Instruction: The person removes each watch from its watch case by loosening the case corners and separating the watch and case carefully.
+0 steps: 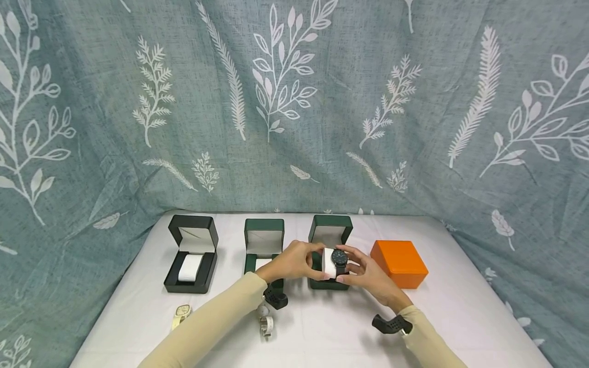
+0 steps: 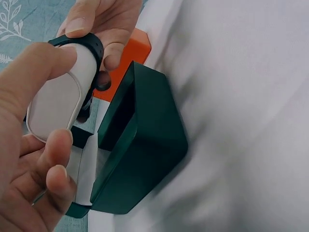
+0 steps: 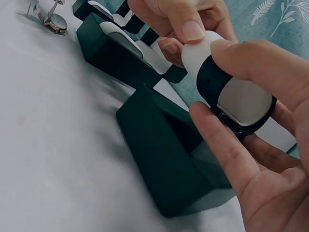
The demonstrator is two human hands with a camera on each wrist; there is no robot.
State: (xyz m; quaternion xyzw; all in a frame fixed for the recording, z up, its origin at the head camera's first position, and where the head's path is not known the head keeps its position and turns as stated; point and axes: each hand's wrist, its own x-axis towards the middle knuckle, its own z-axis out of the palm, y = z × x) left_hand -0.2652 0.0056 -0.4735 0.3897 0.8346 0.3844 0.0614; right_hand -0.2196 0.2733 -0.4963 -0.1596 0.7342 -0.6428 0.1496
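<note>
Above the right-hand green watch box (image 1: 330,225), whose lid stands up, both hands hold a white watch cushion (image 1: 328,263) with a black wristwatch (image 1: 339,258) around one end. My left hand (image 1: 294,259) grips the cushion's bare end, thumb pressing on it in the left wrist view. My right hand (image 1: 370,278) grips the watch end, its thumb at the edge of the black strap (image 3: 212,79) and its other fingers around the far side. The dark dial faces up in the head view. In the right wrist view the box's inside (image 3: 186,133) looks dark and hollow.
Left of the hands stand another open green box (image 1: 264,227) and an open black box (image 1: 190,225), each holding a white cushion. A closed orange box (image 1: 400,260) sits at the right. A gold-toned watch (image 1: 182,312) and a white-strapped watch (image 1: 266,324) lie in front.
</note>
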